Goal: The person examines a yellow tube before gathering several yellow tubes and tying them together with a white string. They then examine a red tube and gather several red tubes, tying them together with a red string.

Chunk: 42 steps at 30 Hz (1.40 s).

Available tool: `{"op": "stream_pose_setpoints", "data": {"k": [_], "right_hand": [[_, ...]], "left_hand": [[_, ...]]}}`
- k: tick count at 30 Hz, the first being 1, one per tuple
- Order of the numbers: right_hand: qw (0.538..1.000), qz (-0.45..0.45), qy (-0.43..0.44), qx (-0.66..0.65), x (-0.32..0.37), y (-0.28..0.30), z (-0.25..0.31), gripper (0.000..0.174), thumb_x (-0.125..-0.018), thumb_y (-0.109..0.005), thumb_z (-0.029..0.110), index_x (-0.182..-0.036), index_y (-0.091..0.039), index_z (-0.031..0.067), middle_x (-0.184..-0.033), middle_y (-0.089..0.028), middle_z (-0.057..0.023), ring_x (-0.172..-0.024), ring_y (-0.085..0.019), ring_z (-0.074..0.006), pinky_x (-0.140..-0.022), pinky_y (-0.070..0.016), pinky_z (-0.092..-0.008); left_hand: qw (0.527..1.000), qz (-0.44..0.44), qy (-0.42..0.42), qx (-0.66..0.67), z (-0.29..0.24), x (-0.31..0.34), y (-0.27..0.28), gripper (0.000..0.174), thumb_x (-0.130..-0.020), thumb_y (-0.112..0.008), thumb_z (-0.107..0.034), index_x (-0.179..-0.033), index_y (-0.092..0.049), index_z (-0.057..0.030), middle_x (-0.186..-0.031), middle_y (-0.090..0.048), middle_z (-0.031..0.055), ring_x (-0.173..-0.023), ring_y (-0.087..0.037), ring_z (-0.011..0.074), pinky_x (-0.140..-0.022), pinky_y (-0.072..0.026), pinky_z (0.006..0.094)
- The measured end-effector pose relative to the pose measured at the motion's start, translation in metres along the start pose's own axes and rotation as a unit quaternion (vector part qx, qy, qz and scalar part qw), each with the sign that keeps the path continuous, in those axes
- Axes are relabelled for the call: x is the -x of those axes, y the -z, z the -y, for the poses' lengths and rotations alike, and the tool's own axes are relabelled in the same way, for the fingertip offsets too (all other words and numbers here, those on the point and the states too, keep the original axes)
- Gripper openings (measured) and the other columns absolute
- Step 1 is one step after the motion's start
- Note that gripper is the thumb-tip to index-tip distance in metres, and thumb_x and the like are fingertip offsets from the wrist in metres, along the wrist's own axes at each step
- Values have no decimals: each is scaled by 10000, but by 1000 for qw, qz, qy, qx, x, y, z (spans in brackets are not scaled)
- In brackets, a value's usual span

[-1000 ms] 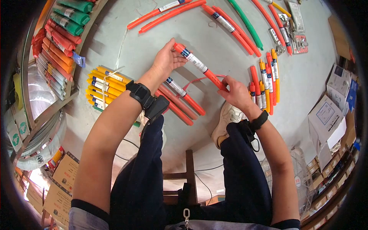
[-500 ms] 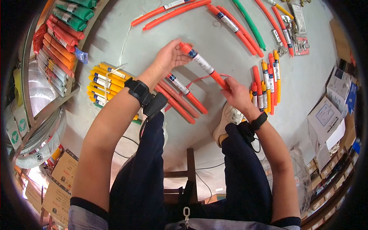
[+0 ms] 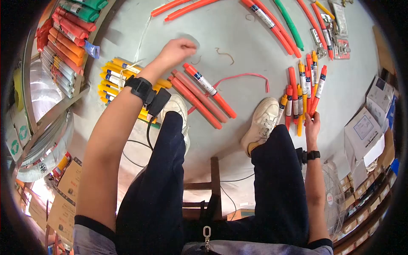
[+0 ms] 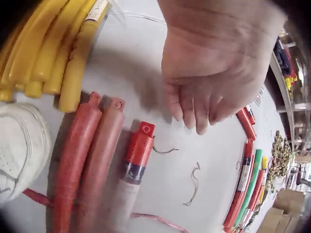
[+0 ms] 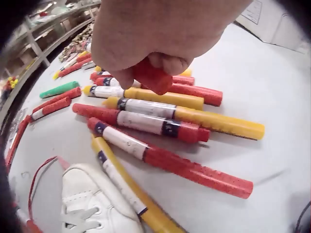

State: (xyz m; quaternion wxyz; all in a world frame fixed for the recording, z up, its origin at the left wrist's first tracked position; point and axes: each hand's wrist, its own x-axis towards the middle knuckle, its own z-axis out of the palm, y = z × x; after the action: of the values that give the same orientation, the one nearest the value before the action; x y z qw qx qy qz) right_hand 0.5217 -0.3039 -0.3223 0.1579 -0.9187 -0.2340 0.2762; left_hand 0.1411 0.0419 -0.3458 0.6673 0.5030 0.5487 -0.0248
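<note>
My right hand holds a red labelled tube by its near end, over the right edge of a group of red and yellow tubes. In the right wrist view, the held tube's red end pokes out under the curled fingers. My left hand hovers above the floor with nothing in it, its fingers loosely bent. Close to it lie three red tubes side by side, one of them a labelled tube. A bundle of yellow tubes, tied with white string, is left of them.
Red tubes and a green tube lie farther out on the floor. A pink ribbon stretches between the white shoes. A shelf with rolled goods stands at left, and boxes at right.
The red tube, earlier stretched between both hands in the middle, has moved right with my right hand to the red and yellow group. My left hand has drawn slightly left, away from it.
</note>
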Motion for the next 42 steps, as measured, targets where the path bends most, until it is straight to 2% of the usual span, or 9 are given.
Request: {"op": "stream_pose_setpoints", "data": {"k": [3,5,6,12,18,33,36,39,42], "right_hand": [[1000,10,5,29,-7,0,-15,257,-756,-584,172,-908,-504,-18,-751,-567,-110,-555,-523,-151,-533,-425,-288],[998,20,45,49,-13,-2,-25,267,-748,-591,178,-894,-509,-31,-744,-566,-109,-563,-525,-159,-537,-429,-288],[998,39,16,56,-12,-1,-14,269,-732,-599,168,-889,-512,-33,-765,-571,-131,-628,-551,-215,-592,-440,-307],[988,43,49,137,-21,-3,-10,290,-697,-616,149,-897,-511,-33,-842,-574,-174,-796,-554,-304,-714,-427,-344],[989,49,70,119,-21,-3,-10,294,-697,-621,159,-904,-515,-22,-851,-570,-166,-807,-553,-292,-715,-424,-344],[970,-49,167,172,-24,-4,-24,302,-693,-599,138,-946,-477,27,-871,-538,-121,-791,-535,-284,-706,-423,-342],[990,-66,35,122,-8,1,33,306,-736,-593,163,-988,-475,36,-872,-539,-86,-732,-538,-230,-659,-428,-306],[973,-107,187,87,-24,-13,33,200,-766,-561,135,-940,-508,51,-810,-534,-61,-611,-501,-151,-562,-420,-274],[973,-42,196,114,-31,-28,93,170,-757,-539,87,-925,-519,73,-857,-537,-84,-781,-535,-243,-669,-437,-302]], "left_hand": [[954,48,-107,-275,7,4,0,240,-688,-590,-95,-925,-568,-57,-831,-581,56,-709,-534,169,-649,-451,291],[831,101,-227,-497,10,7,1,291,-630,-591,-72,-919,-563,-86,-826,-558,78,-761,-536,248,-688,-446,332],[822,89,-218,-519,8,12,-2,284,-616,-583,-61,-898,-563,-92,-835,-537,92,-831,-521,288,-719,-436,360],[841,104,-168,-503,6,10,1,248,-642,-591,-86,-889,-568,-93,-882,-530,88,-856,-519,272,-710,-438,368],[806,60,-291,-511,2,15,4,202,-673,-608,-150,-865,-599,-89,-856,-521,75,-894,-492,260,-741,-430,358],[798,101,-290,-519,3,10,-2,161,-605,-550,-28,-728,-613,-111,-781,-542,88,-815,-526,273,-661,-437,378],[807,136,-172,-548,-5,13,-7,107,-614,-528,-29,-674,-596,-86,-786,-526,90,-832,-494,276,-689,-425,363],[833,127,-157,-516,1,11,-12,112,-643,-519,-41,-699,-602,-90,-783,-531,96,-844,-498,278,-689,-426,369],[807,95,-256,-524,0,20,-19,166,-659,-525,-45,-779,-618,-113,-806,-576,93,-800,-544,286,-663,-446,390]]}}
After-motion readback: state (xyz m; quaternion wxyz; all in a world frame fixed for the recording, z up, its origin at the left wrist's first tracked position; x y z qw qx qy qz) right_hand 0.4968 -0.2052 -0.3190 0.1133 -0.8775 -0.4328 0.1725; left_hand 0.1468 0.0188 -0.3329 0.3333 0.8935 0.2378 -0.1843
